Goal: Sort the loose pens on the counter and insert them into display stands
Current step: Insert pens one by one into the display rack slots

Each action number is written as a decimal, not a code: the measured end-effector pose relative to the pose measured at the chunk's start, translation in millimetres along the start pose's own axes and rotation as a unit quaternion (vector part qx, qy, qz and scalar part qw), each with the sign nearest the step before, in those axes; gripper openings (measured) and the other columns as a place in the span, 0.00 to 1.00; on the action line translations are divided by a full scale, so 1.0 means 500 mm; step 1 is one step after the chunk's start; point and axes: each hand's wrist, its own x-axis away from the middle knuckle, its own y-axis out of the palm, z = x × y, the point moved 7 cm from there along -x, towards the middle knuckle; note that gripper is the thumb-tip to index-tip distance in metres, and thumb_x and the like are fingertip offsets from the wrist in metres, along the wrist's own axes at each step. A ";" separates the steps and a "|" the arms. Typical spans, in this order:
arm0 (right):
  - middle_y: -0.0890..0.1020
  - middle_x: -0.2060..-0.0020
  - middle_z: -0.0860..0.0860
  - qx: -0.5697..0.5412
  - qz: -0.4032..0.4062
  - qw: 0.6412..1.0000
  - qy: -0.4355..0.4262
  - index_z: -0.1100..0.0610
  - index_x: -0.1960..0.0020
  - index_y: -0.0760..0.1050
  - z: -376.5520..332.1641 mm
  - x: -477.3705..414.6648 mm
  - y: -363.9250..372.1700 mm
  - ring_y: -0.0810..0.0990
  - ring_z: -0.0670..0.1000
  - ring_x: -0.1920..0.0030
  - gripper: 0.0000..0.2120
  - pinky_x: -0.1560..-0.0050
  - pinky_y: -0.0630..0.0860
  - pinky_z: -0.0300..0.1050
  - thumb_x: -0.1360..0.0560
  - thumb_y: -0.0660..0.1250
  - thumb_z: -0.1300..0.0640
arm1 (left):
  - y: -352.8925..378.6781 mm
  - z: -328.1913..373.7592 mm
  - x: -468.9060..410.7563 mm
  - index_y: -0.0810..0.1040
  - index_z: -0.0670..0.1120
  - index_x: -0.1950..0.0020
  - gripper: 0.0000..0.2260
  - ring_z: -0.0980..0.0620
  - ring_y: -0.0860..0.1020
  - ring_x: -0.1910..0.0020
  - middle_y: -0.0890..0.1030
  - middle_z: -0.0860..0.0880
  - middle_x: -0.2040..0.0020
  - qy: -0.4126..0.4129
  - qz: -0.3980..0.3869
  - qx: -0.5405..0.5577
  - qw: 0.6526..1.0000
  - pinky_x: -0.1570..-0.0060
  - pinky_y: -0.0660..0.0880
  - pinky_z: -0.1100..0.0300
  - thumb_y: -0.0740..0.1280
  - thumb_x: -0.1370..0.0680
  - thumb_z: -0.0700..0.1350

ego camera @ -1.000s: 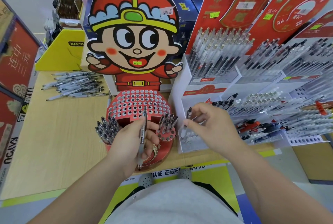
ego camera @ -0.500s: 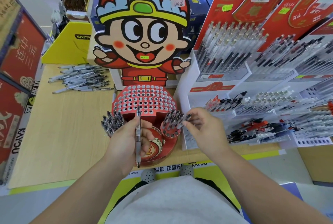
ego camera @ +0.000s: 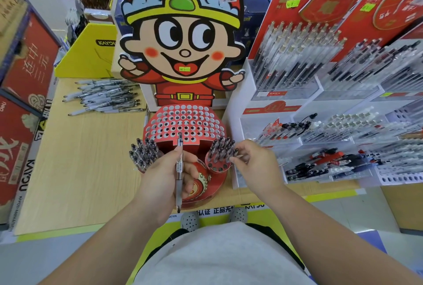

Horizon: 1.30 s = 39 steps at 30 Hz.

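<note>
**Pens head for the stand, one at a time**

A person at a shop counter (ego camera: 80, 170) holds a single pen (ego camera: 179, 165) upright in the left hand (ego camera: 160, 179). Thumb and curled fingers close round its middle, with the tip down and the clicker level with the holes of the red stand (ego camera: 185, 122). The right hand (ego camera: 257, 165) reaches to the stand's right cup (ego camera: 219, 165), fingertips drawn together among the pen tops there. Whether they grip one is too small to tell. A heap of loose pens (ego camera: 103, 98) lies at the counter's far left, well apart from both hands.

The pen looks light, stiff and smooth-barrelled, and would likely slip if pinched near the tip. A hold at mid-barrel should steer it best into a narrow hole. The stand appears to be card and may shift under a hard push.

The hands hide the stand's front. The left bunch (ego camera: 143, 154) of pens covers whatever holds it, and the labels on the white racks (ego camera: 320, 110) are blurred.
</note>
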 end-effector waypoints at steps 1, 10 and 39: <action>0.83 0.61 0.45 0.003 0.000 1.000 0.003 0.53 0.47 0.80 0.001 -0.001 0.002 0.82 0.47 0.59 0.09 0.54 0.81 0.50 0.26 0.75 0.56 | 0.002 0.000 0.000 0.80 0.39 0.49 0.19 0.47 0.70 0.75 0.78 0.41 0.65 0.001 -0.003 -0.001 1.000 0.74 0.63 0.57 0.58 0.15 0.52; 0.78 0.62 0.41 0.003 -0.011 1.000 0.021 0.54 0.44 0.80 -0.002 0.000 0.000 0.82 0.46 0.60 0.13 0.55 0.81 0.45 0.27 0.77 0.54 | 0.026 0.010 0.008 0.79 0.39 0.49 0.19 0.46 0.69 0.74 0.77 0.39 0.63 0.019 -0.040 -0.023 0.999 0.77 0.65 0.59 0.54 0.15 0.49; 0.84 0.63 0.49 -0.191 -0.019 0.981 -0.011 0.44 0.56 0.82 -0.120 -0.001 -0.139 0.84 0.52 0.60 0.09 0.57 0.81 0.45 0.27 0.76 0.58 | -0.007 0.066 0.005 0.81 0.53 0.48 0.05 0.64 0.79 0.55 0.82 0.59 0.55 0.255 0.071 -0.418 0.869 0.52 0.77 0.60 0.72 0.22 0.45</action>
